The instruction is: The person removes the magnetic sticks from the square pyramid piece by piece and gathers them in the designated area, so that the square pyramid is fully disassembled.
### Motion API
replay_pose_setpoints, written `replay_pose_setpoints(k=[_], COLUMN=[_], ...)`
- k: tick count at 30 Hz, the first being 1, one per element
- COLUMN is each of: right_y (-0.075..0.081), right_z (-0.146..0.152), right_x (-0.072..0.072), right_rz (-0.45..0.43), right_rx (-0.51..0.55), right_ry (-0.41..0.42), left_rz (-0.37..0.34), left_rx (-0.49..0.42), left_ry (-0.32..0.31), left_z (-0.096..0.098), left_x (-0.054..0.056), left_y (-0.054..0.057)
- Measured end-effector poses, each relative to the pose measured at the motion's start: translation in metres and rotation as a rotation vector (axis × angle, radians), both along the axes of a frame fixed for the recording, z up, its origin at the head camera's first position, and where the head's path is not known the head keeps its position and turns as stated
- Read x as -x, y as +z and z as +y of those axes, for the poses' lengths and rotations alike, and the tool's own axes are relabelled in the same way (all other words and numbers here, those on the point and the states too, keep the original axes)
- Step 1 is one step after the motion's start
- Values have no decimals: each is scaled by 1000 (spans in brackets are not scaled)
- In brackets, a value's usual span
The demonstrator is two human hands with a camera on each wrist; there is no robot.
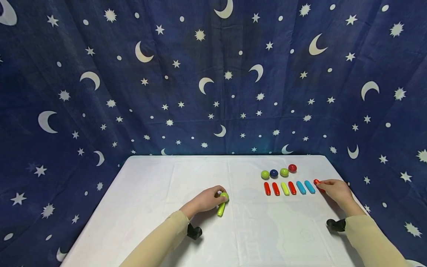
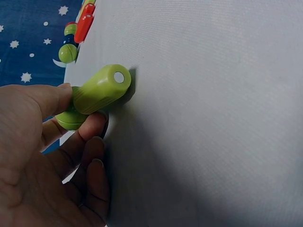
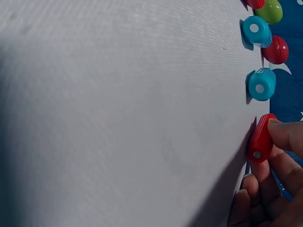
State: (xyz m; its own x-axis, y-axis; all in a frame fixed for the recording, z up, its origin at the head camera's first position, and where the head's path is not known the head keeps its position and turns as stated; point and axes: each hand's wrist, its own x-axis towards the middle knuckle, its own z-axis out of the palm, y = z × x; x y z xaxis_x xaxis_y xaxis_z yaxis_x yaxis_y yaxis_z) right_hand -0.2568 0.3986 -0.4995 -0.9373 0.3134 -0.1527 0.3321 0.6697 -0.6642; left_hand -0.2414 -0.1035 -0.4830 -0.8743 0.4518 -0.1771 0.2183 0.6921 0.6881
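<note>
Left of the table's middle, my left hand [image 1: 207,200] pinches a green ball [image 1: 224,196] with a yellow-green stick [image 1: 221,210] up against it. In the left wrist view the stick [image 2: 105,89] points away from the thumb and shows a pale round spot on its end; the ball [image 2: 71,119] is partly behind it. At the far right, the thumb and fingers of my right hand [image 1: 338,193] pinch a red stick [image 3: 262,139] at the end of a row. Beside it in that row lies a light blue stick [image 1: 309,187].
The row continues leftward with another blue stick [image 1: 301,187], several red sticks [image 1: 275,189] and a yellow-green one [image 1: 285,188]. Behind stand two green balls [image 1: 265,174], a dark blue ball [image 1: 274,173] and a red ball [image 1: 292,168]. A starry curtain [image 1: 186,92] hangs beyond the white table [image 1: 150,178].
</note>
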Motion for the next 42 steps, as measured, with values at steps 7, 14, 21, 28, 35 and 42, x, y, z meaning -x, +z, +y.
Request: replay_pose_setpoints(k=[7, 14, 21, 28, 35, 42], right_y=[4, 2, 3, 14, 41, 49], right_z=[-3, -2, 0, -8, -52, -123], right_x=[-4, -5, -6, -12, -9, -12], right_rz=[-2, -1, -7, 132, 299, 369], right_rx=[-3, 18, 8, -22, -28, 8], right_ry=[17, 19, -10, -14, 45, 285], left_rz=[-18, -22, -18, -21, 23, 25], left_rx=[-13, -20, -23, -24, -19, -68], left_ry=[5, 5, 7, 15, 9, -8], left_z=[0, 2, 3, 2, 3, 8], left_x=[0, 0, 0, -2, 0, 1], left_y=[-1, -2, -1, -1, -4, -7])
